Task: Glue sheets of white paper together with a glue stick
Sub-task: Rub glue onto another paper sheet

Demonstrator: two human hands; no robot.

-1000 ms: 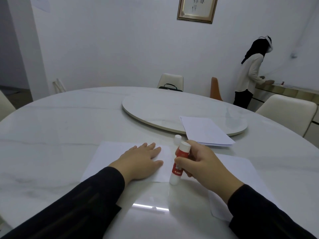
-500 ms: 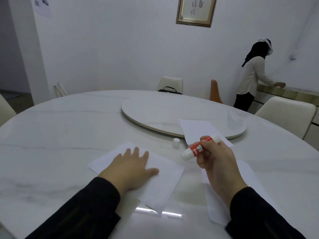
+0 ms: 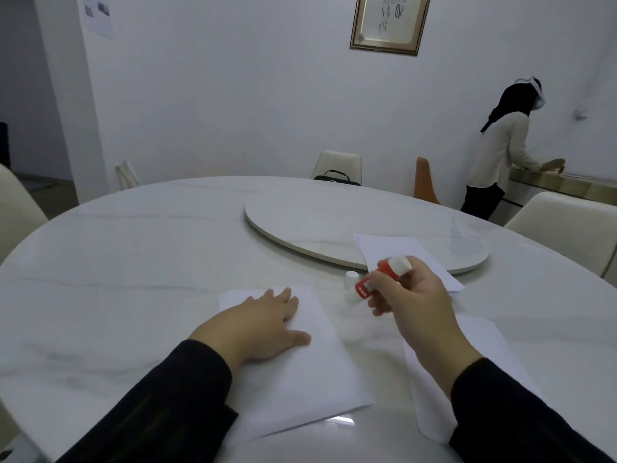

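Head view, left to right. At the far left edge, part of a pale chair [image 3: 16, 208]. Across the whole foreground, a round white marble table [image 3: 117, 262]. On the near part of it, a white sheet of paper [image 3: 320, 362], turned at an angle, with the left hand [image 3: 257, 325] flat on top, fingers straight and spread, pressing and gripping nothing. Black sleeve [image 3: 160, 409] up to the wrist. Beyond the sheet, toward the middle of the table, a raised round turntable [image 3: 317, 222]. Just right of the sheet, standing on the table, a small white cap [image 3: 350, 277]. Touching or just beside it in the picture, the lower white end of a red and white glue stick [image 3: 377, 279], tilted, held off the table, clasped by curled fingers of the right hand [image 3: 414, 305]. Under the right forearm, a second sheet [image 3: 487, 339] flat on the table. Behind the hand, a small stack of paper [image 3: 394, 252] partly on the turntable rim. On the back wall, a framed picture [image 3: 389, 21]. Far right, a person [image 3: 500, 152] standing at a counter, and another pale chair [image 3: 567, 228].
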